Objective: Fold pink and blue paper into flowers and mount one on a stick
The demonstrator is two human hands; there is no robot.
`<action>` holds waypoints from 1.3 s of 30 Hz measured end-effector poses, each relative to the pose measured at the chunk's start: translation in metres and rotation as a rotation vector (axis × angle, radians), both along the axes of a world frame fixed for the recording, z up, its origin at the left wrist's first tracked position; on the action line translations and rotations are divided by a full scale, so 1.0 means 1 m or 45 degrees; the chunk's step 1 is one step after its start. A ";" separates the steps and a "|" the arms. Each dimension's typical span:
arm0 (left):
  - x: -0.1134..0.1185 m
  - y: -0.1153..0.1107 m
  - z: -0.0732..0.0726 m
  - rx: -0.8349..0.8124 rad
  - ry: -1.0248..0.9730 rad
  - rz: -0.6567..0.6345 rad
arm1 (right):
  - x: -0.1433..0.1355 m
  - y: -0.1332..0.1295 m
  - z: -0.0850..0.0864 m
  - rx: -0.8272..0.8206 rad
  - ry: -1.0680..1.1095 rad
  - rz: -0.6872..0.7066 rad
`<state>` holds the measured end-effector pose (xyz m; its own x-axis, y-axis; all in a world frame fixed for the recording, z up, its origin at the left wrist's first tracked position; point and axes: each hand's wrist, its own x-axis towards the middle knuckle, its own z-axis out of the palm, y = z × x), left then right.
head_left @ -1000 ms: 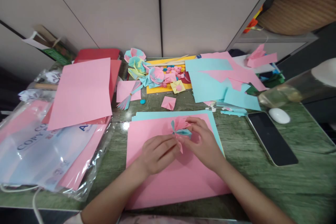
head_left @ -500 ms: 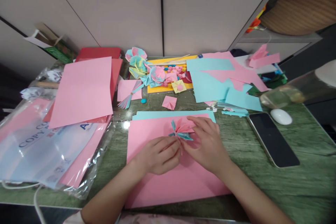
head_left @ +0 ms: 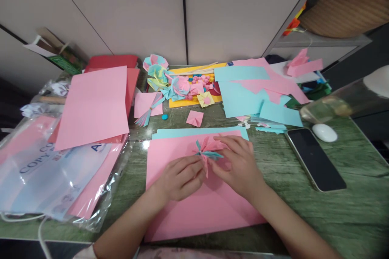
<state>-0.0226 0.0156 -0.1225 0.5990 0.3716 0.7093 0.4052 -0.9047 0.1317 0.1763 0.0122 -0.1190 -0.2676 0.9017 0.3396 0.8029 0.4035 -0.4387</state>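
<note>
Between my hands is a pink and blue paper flower [head_left: 208,149] with pleated petals fanned out. My left hand [head_left: 184,176] is closed, its fingertips pinching the flower's near left side. Around its right side curl the fingers and thumb of my right hand [head_left: 240,162], gripping the pink and blue petals. Beneath both hands lies a large pink sheet [head_left: 188,222], over blue sheets [head_left: 170,133] whose far edge shows. Just beyond them rest a small folded pink square [head_left: 195,118] and a tied bundle of pleated strips [head_left: 149,109].
Finished paper flowers [head_left: 158,73] and beads [head_left: 203,81] lie at the back. Blue paper pieces [head_left: 240,99] spread at back right. A phone [head_left: 316,160], a white mouse [head_left: 325,132] and a clear bottle [head_left: 331,107] stand right. Left are a pink sheet [head_left: 94,107] and a plastic paper pack [head_left: 60,174].
The flower's petals have spread and turned slightly, with a pink petal now pointing down toward me. Both hands keep hold and have shifted only a little. The view has moved slightly.
</note>
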 end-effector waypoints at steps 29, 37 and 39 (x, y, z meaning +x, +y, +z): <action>0.008 0.010 -0.008 -1.811 -0.982 0.025 | 0.000 -0.003 0.002 -0.170 0.400 0.069; 0.012 0.004 -0.009 -1.762 -0.929 -0.023 | -0.001 -0.003 0.001 -0.087 0.337 0.046; 0.013 0.004 -0.011 -1.769 -0.930 -0.025 | -0.002 -0.004 0.000 -0.067 0.313 0.035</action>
